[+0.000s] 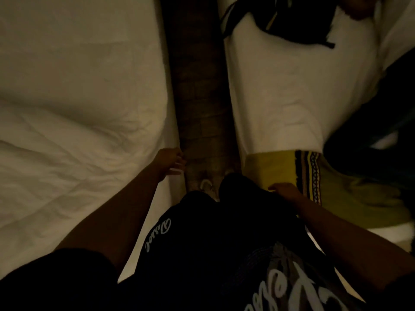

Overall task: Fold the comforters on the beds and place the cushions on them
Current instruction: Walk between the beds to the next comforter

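The setting is a dim bedroom with a narrow aisle of dark patterned floor [199, 90] between two white beds; the person stands in this aisle, looking down.

Left side, from the fingers outward: the fingers [178, 163] of the left hand [169, 160] curl loosely at the aisle edge of the left bed's comforter [74, 113]. Whether they pinch the fabric or only rest against it cannot be determined. The left forearm runs straight back from the hand, along the bed edge toward the body.

Right side: the right hand [284, 193] lies palm-down on a yellow cloth with a dark patterned band [310, 176], probably a cushion or runner, at the near edge of the right bed [280, 90]. Its fingers point toward the aisle and appear fairly flat. No grip is visible. The right arm extends back to the lower right corner.

Task status, as a judgement: the left comforter is spread out and rumpled, with no fold made. On the right bed, a dark item with straps [280, 21] lies at the far end, and a dark blurred mass [370, 135] covers the right edge; its nature is unclear. No cushion is visibly set on a folded comforter. Folding on both beds and cushion placement therefore appear to remain outstanding.
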